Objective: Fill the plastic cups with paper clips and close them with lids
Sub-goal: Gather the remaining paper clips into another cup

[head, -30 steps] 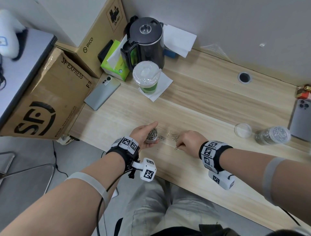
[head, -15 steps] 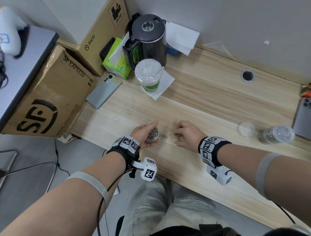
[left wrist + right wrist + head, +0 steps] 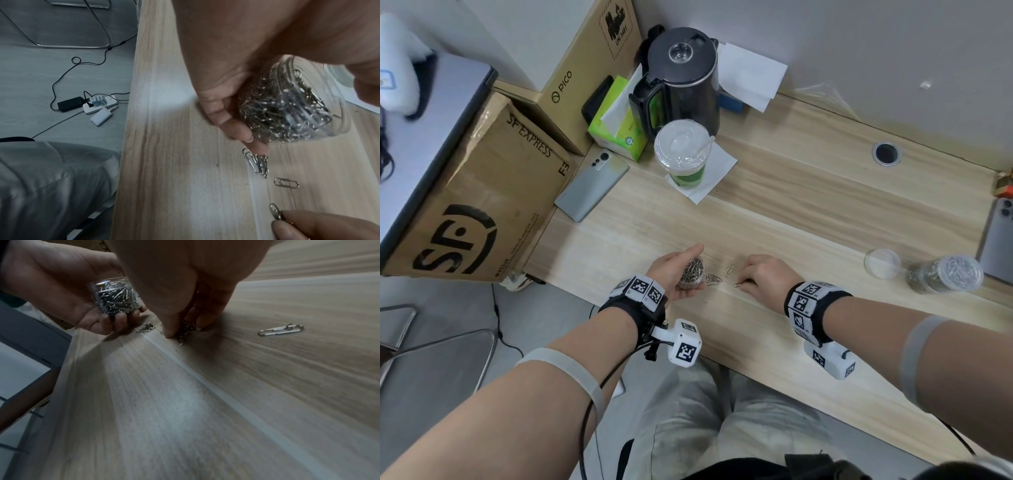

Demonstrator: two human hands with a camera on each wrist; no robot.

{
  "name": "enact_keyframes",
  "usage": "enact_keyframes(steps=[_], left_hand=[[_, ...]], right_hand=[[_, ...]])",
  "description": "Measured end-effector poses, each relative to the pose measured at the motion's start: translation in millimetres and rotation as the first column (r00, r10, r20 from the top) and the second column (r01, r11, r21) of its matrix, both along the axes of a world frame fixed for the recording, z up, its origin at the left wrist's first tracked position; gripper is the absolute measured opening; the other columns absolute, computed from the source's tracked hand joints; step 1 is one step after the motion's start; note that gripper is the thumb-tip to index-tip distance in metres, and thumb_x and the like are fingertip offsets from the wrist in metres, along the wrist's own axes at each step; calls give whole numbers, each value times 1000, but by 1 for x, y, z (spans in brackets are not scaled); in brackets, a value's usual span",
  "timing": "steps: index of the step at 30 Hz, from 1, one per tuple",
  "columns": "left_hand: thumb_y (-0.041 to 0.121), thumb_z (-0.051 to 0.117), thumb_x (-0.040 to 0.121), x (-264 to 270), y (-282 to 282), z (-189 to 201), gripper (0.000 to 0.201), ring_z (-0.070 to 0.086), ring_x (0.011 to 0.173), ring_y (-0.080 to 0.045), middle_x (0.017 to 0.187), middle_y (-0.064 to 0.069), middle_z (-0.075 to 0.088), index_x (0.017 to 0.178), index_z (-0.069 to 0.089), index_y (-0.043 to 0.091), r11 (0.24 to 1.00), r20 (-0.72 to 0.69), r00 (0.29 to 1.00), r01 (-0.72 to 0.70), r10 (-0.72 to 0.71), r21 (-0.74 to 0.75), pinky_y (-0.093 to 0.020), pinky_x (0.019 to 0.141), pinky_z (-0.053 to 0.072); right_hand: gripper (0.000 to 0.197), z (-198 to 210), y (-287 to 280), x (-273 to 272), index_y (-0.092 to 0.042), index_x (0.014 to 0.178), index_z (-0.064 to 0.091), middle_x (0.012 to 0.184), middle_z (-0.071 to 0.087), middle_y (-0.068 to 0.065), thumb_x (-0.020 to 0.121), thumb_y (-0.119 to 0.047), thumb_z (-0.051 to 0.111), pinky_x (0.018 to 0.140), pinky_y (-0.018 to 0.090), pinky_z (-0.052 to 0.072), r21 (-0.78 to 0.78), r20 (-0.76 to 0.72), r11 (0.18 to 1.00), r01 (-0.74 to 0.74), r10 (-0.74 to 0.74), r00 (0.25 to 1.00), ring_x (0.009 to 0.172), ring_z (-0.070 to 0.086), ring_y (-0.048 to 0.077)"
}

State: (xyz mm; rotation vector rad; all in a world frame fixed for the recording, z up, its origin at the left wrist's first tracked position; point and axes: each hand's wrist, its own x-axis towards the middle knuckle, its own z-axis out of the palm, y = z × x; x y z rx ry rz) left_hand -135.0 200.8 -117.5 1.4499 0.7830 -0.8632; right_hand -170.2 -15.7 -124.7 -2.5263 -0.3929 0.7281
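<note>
Beside left hand (image 3: 677, 274) holding cup (image 3: 692, 272), right hand (image 3: 765, 276) seemingly pinching clips (image 3: 183, 332)

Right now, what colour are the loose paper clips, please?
Silver metal; the paper clips show best in the left wrist view.

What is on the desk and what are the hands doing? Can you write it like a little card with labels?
left hand: holds a small clear cup, nearly full of paper clips, no lid
right hand: pinches a bunch of clips on the desk
loose clips: a few lie between the hands
second cup: full, lid on, lying far right
spare lid: beside it
also there: kettle, green drink, phone
</note>
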Motion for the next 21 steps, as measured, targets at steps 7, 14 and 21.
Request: enact_keyframes(steps=[7,14,21], left_hand=[[54,76,80,0,-4,-3,61,71,73,-29,82,-12,73,120,63,9,1000,-13,1000,11,-11,3,-30,60,55],[58,72,81,1,-8,0,57,71,72,-29,82,-12,73,112,63,11,1000,-39,999,21,-21,6,-31,62,55],[67,56,87,1,-19,6,61,71,78,-30,87,-13,74,110,66,11,1000,-86,996,30,-30,-5,-33,65,54]], right_hand=[[13,-3,4,-2,-10,102,60,104,56,8,98,-20,52,83,37,46,-140,47,982,-130,138,989,101,52,27],[22,0,1,1,-5,110,62,107,58,12,100,-13,45,88,39,45,-128,14,989,-75,78,997,102,54,31],[8,42,16,21,-13,93,67,86,60,-2,91,-19,61,79,34,48,215,111,968,127,-154,982,79,57,19]])
